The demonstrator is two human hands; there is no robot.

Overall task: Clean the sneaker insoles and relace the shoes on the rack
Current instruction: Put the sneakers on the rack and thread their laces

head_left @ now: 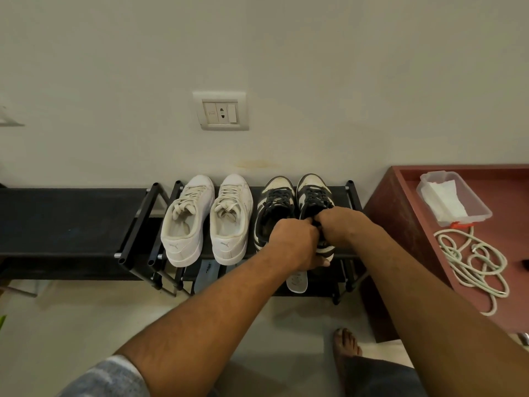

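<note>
1. Both arms are out in front, reaching to the rack [351, 196] against the wall, and the two hands meet knuckle to knuckle over one shoe.
2. That shoe is the end sneaker [313, 190], the outer one of the black-and-cream pair [276, 202]. It sits on the top shelf just beside the rack's right post, toe to the wall.
3. The left hand [294, 240] is wrapped round the heel end, fingers curled over the collar and thumb tucked under the sole edge.
4. The right hand [339, 224] is clenched at the tongue and dark laces, fingers folded in tight. What exactly they pinch is hidden behind the knuckles.
5. Its partner stands touching it on the left, laces threaded, with nothing holding it.
6. Further left on the same shelf is the white pair [232, 219], side by side, heels toward the camera and pale laces loose at the top.
7. On the lower shelf a grey-blue insole [206, 273] peeks out below the white pair, and a white insole [297, 282] lies under the left wrist.
8. Off to the right, a red-brown table [400, 213] holds a clear tub [481, 209] with white sheets inside, and a coiled pale cord [472, 260] lies near it.
9. A wall socket [221, 111] sits above the shoes, and a bare foot [345, 345] is on the floor below.
</note>
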